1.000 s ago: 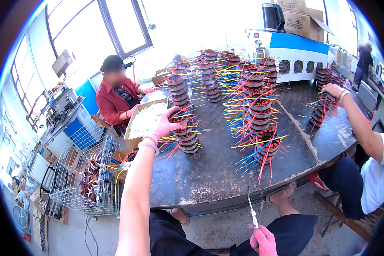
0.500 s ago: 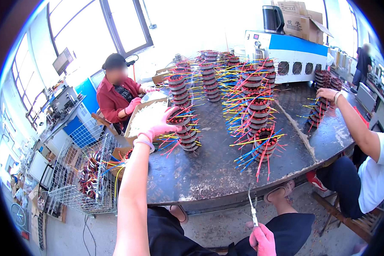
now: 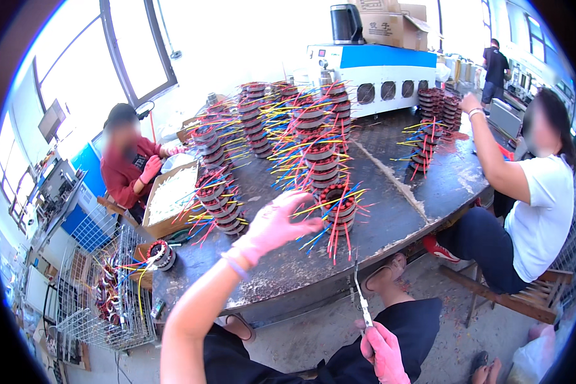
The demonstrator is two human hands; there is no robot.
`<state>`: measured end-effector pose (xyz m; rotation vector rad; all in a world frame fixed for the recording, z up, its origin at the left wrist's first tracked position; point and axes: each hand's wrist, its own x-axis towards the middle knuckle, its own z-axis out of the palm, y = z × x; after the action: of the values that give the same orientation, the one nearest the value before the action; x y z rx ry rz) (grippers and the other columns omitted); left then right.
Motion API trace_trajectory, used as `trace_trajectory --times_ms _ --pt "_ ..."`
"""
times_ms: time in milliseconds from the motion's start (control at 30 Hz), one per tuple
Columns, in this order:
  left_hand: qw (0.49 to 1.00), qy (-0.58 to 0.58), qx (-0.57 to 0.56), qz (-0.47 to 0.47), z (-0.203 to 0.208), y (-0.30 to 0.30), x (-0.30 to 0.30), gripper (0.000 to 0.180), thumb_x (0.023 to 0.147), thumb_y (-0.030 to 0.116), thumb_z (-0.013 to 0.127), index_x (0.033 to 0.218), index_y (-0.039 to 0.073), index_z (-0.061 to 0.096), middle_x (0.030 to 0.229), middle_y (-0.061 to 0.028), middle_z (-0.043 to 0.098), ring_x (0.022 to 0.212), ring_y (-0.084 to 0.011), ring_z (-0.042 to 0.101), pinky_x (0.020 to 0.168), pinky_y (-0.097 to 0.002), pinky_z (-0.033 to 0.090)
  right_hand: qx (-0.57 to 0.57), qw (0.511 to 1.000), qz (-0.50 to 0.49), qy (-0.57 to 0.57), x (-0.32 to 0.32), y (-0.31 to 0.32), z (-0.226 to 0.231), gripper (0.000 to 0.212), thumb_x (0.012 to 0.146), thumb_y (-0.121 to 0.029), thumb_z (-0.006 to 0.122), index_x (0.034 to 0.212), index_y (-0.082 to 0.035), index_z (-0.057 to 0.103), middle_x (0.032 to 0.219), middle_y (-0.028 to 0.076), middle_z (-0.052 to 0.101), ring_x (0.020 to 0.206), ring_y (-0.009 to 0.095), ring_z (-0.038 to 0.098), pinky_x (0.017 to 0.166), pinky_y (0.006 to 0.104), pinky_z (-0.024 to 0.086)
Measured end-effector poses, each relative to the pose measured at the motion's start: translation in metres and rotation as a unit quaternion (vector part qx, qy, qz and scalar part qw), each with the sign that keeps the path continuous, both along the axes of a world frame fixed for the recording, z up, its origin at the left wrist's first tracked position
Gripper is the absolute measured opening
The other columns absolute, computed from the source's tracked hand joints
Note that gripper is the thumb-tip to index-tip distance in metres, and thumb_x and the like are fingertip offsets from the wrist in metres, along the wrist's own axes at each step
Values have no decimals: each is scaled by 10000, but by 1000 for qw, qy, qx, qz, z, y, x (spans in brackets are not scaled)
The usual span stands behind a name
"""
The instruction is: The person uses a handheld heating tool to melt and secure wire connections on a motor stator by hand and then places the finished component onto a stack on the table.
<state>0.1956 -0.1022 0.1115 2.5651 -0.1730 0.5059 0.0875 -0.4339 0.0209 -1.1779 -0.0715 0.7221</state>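
Observation:
My left hand [image 3: 272, 227], in a pink glove, reaches over the table with its fingers spread. It is beside the near stack of motor stators [image 3: 339, 208], ring-shaped cores with red, blue and yellow wire leads sticking out. Whether the fingertips touch the wires, I cannot tell. Closer to me, below the table's front edge, my right hand [image 3: 384, 352], also pink-gloved, is closed around a thin tool [image 3: 365, 310] with a whitish shaft and a slender dark tip pointing up. Another stator stack [image 3: 217, 201] stands left of my left hand.
More stator stacks [image 3: 253, 121] crowd the dark table [image 3: 269, 275]. A single stator [image 3: 161, 255] sits at the left edge, near a wire basket [image 3: 102, 301] of wired parts and a box of white pieces [image 3: 173, 192]. Co-workers sit left and right. A blue-white machine [image 3: 377, 77] stands behind.
My left hand has left the left stator stack and moved right to the near stack. My view has turned right. The right co-worker's hand has lifted off a stack.

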Motion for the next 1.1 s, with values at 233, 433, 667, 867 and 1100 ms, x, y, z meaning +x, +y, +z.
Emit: trace_trajectory --times_ms 233,433,667,867,1100 --pt "992 54 28 109 -37 -48 86 1063 659 586 805 1391 -81 419 1305 -260 538 1234 -393 545 1038 -428 455 -16 996 -77 -49 -2 -1 -4 288 1049 -273 511 811 -114 538 616 -54 446 505 45 351 464 219 240" --pt "985 102 16 141 -38 -43 94 1187 625 551 852 1502 -49 323 1345 -256 520 1231 -365 558 1031 -404 468 -24 994 -92 -49 2 -11 -6 304 1048 -291 512 796 -122 535 600 -58 443 490 40 345 453 213 236" --pt "999 8 -3 37 -15 -27 11 1097 634 535 855 1447 -50 407 1332 -217 549 1258 -351 529 1078 -405 426 -31 997 -59 -42 -5 -22 7 440 1063 -307 508 1307 55 561 635 -51 468 515 21 346 473 200 235" --pt "993 84 4 88 -42 40 -123 1007 610 389 911 1428 8 465 1324 -194 546 1238 -347 557 1057 -409 454 -91 995 26 -36 -19 18 15 379 1043 -279 481 1226 14 636 610 -56 470 494 27 344 457 197 232" --pt "977 141 10 158 -100 97 -190 979 613 411 896 1406 4 491 1342 -218 534 1233 -381 553 1051 -421 452 -69 984 163 26 -39 71 -23 379 1042 -274 556 1289 8 611 674 -60 461 606 37 375 553 214 270"
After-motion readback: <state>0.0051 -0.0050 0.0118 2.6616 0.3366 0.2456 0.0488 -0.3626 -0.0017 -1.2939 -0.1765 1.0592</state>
